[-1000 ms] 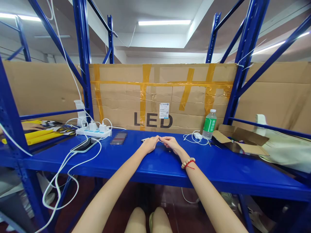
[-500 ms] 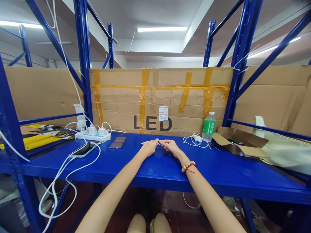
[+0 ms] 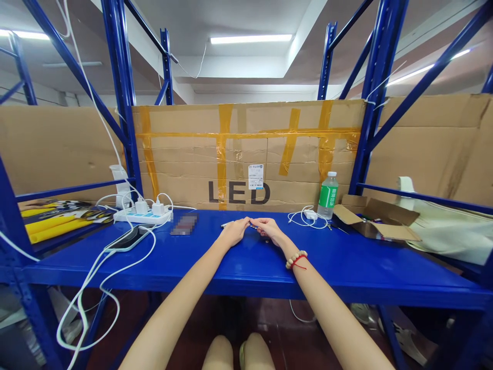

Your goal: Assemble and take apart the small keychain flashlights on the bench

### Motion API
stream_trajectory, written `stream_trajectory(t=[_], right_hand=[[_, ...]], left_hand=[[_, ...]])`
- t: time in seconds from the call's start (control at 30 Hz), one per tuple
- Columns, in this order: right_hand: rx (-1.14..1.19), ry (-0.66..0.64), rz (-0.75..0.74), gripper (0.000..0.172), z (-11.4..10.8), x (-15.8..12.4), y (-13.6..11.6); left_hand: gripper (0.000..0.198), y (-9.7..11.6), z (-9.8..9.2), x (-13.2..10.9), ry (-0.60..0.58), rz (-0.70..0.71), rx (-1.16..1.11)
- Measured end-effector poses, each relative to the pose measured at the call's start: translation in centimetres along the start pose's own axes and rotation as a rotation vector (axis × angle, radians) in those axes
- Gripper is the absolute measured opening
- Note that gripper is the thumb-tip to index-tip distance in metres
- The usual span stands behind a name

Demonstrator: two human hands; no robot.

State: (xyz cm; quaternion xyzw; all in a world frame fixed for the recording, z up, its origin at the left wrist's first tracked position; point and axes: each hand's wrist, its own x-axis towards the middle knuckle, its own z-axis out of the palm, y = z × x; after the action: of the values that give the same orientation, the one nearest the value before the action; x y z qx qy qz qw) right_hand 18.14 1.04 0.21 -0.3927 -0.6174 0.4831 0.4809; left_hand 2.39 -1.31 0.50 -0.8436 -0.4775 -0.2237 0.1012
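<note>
Both bare hands meet over the middle of the glossy blue metal tabletop [image 3: 246, 270], fingertips almost touching! The right hand [image 3: 270, 230], with a pale-bead bracelet and red cord [image 3: 296, 259] at its wrist, has thumb and fingers pinched together on a small, shiny dark-and-silver piece [image 3: 253, 226], right there in the gap between the hands. The left hand [image 3: 234, 231] lies palm down, fingers bent and close together; whether they grip anything, I can't tell, the back of the hand hides it. A thin, pale stick-like object [image 3: 225, 224] pokes out just beyond its outer side, lying low over the blue surface. And a tiny speck-like bit [image 3: 267, 241], too small to make out, sits on the tabletop just below the right hand.

Over to the right, a clear plastic bottle with a green label and white cap [image 3: 327, 198] stands upright, a coiled white cable with a plug [image 3: 310, 214] beside it, an open brown cardboard box [image 3: 396, 233] on the far side. Away to the left, a white power strip loaded with plugs [image 3: 164, 218] lies behind a pale-edged phone [image 3: 133, 238].
</note>
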Motion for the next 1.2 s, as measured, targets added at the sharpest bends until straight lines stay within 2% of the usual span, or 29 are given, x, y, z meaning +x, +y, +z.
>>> stream_trajectory(t=[0.43,0.77,0.97,1.2], right_hand=[[-0.047,-0.065,-0.010,0.036,-0.36,0.25,0.26],[-0.048,-0.035,-0.010,0.037,-0.22,0.21,0.24],[-0.070,0.007,-0.072,0.036,0.06,0.25,0.29],[-0.075,0.053,-0.179,0.046,-0.05,0.48,0.58]], left_hand=[[0.023,-0.21,0.29,0.06,0.065,0.057,0.001],[0.029,-0.25,0.36,0.11,0.061,0.051,-0.025],[0.028,-0.20,0.35,0.18,0.056,-0.009,-0.047],[0.026,-0.07,0.21,0.18,0.048,-0.049,-0.070]])
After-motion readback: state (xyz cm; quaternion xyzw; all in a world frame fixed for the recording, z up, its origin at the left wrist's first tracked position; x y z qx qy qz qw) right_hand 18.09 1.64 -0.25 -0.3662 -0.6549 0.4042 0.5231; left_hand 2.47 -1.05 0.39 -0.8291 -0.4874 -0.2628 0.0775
